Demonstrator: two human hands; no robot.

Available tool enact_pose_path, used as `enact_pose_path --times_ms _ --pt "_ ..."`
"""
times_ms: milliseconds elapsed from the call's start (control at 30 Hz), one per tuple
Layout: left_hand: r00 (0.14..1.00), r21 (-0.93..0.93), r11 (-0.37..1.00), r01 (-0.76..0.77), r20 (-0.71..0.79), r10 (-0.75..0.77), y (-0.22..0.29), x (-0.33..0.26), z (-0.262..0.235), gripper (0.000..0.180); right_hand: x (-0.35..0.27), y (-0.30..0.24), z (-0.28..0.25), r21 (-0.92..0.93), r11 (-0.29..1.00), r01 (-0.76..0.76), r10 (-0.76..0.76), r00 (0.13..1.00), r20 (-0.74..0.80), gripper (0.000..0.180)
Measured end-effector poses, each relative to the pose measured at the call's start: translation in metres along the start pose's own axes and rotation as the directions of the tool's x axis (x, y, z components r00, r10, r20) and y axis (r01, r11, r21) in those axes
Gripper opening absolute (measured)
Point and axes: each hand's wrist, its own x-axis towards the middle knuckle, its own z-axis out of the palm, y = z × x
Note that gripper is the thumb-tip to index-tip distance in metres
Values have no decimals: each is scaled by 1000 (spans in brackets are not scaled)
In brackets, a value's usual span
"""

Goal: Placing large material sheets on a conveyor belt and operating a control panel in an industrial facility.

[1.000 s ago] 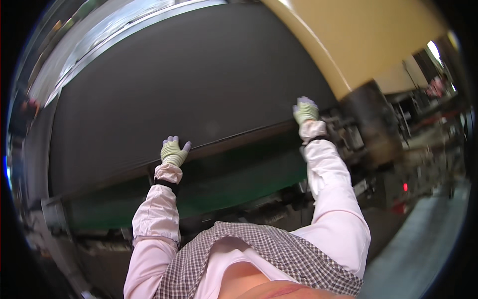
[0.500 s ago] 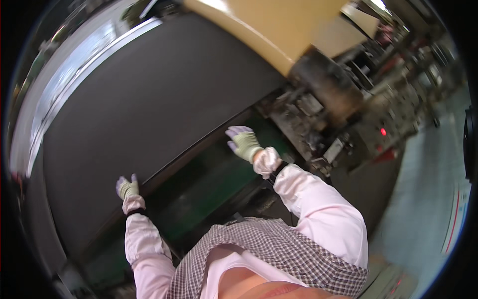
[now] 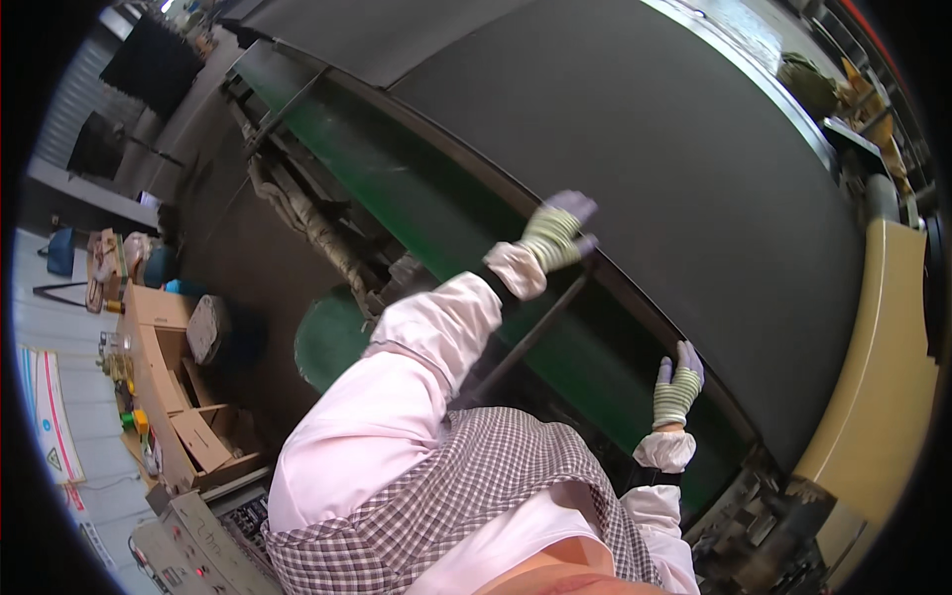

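The person is leaning over a big machine and is touching a wide black sheet [image 3: 654, 149] that is lying over it. The left hand [image 3: 557, 230], in a striped work glove, is resting on the lower edge of this sheet, near the middle of the edge; its fingers are bent over the edge, but I cannot tell if they are pinching the sheet or only pressing on it. The right hand [image 3: 678, 382], in the same kind of glove, is lying on the same edge, closer to the corner beside the beige machine cover [image 3: 873, 397]. Its fingers are nearly straight and close together, flat against the sheet. Both hands are well apart from each other along the edge. Under the edge a green machine frame [image 3: 416, 198] is running along the sheet. The person is wearing pink sleeves [image 3: 397, 397] and a checked vest. Far at the left side, cardboard boxes [image 3: 169, 337] are standing on the floor.
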Motion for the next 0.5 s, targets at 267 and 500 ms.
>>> enact_pose_path --times_ms 267,500 --pt "861 286 813 506 -212 -462 -226 31 -101 76 76 -84 38 59 995 79 -84 992 93 39" --pt "722 502 707 499 210 -659 -289 63 -98 89 194 -194 116 227 934 276 -299 952 70 44"
